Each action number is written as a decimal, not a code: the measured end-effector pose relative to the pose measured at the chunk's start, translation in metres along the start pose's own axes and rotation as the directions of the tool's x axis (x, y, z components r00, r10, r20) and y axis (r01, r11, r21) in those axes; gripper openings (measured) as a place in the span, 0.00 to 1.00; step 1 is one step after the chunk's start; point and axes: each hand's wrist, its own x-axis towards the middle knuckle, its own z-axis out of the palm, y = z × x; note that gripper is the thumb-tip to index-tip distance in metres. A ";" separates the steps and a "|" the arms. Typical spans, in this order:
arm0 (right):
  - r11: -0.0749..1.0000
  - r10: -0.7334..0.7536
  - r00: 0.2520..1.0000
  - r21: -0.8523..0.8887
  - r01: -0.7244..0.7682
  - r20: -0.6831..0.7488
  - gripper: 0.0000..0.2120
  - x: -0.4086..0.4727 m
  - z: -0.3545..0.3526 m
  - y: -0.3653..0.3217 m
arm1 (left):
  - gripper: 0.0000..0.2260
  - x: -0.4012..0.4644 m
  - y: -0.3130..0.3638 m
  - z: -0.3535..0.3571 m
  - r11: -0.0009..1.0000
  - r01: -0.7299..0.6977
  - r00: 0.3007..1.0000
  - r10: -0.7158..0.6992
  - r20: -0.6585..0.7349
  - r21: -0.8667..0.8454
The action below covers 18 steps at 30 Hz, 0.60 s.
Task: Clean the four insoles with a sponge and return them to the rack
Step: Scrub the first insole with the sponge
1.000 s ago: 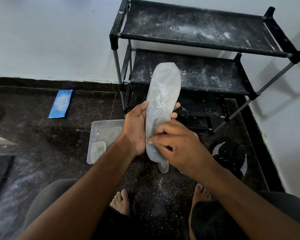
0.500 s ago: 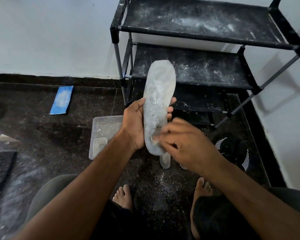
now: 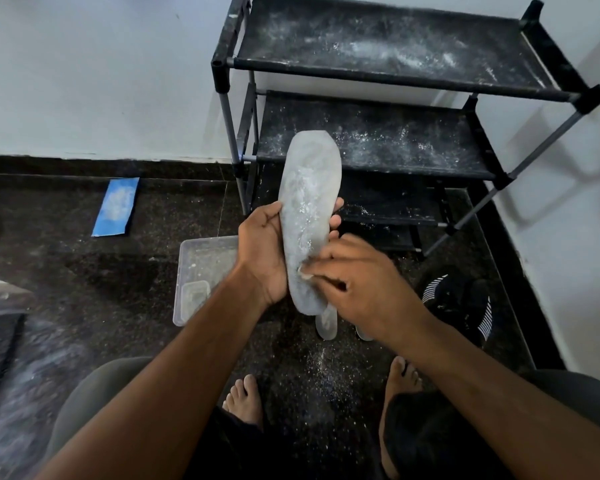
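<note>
Dusty floor [image 3: 84,278] — hands scrubbing insole [image 3: 309,209].

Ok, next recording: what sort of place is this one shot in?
Probably a home, in a corner by a wall: a black shoe rack dusted with white powder stands on a dark speckled stone floor, black sneakers lie beside it, and the person is barefoot.

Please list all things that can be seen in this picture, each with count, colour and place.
insole: one, grey with white powder, held upright in front of the rack
sponge: one, pale, mostly hidden under the right fingers
rack: one, black, dusty shelves, by the wall
container: one, clear plastic, on the floor
blue sheet: one, on the floor, left
shoes: black with white stripes, right of the hands, count unclear
left hand: grips the insole
right hand: presses the sponge on the insole
</note>
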 end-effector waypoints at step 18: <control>0.998 -0.026 0.983 0.054 0.036 -0.183 0.06 0.008 0.005 -0.011 | 0.35 0.005 -0.003 0.000 0.991 0.136 0.984 -0.135 0.112 -0.004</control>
